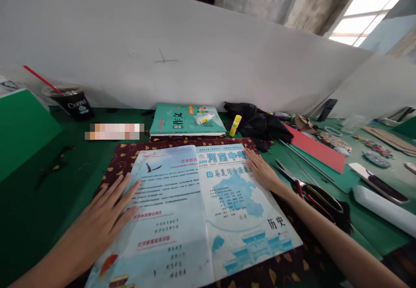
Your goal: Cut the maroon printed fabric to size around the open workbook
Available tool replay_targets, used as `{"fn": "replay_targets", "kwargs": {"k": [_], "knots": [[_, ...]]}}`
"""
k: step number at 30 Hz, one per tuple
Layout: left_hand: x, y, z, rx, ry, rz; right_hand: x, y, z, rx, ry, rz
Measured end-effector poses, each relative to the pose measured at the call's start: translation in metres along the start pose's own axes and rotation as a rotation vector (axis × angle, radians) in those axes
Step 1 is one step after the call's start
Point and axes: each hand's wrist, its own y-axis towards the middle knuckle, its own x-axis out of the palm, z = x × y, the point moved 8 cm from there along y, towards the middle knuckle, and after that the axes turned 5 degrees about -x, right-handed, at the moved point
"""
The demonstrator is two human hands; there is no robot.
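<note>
A thin book (208, 218) with pale blue printed pages lies open and flat in front of me. Under it is a dark maroon cloth (276, 260) with a yellow leaf pattern, spread on the green table. On the left page's outer edge rests my left hand (112, 205), fingers spread and stretched out. My right hand (260, 168) lies flat at the upper right edge of the right page, its fingers extended. Neither hand grips anything.
Behind the book lies a green book (185, 121) with a small white bottle (204, 118) on it. A yellow glue stick (235, 125) stands beside it. Scissors (308, 188), a red sheet (315, 149) and a black bag (260, 121) are right; a drink cup (73, 101) is left.
</note>
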Motion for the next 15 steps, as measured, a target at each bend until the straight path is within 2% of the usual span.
{"fn": "replay_targets", "kwargs": {"k": [8, 15], "knots": [[0.004, 0.004, 0.010, 0.037, -0.011, -0.025, -0.002, -0.001, 0.009, -0.003, -0.018, -0.010], [0.002, 0.017, 0.035, -0.015, 0.001, -0.062, -0.011, -0.011, 0.037, 0.023, -0.006, 0.011]]}}
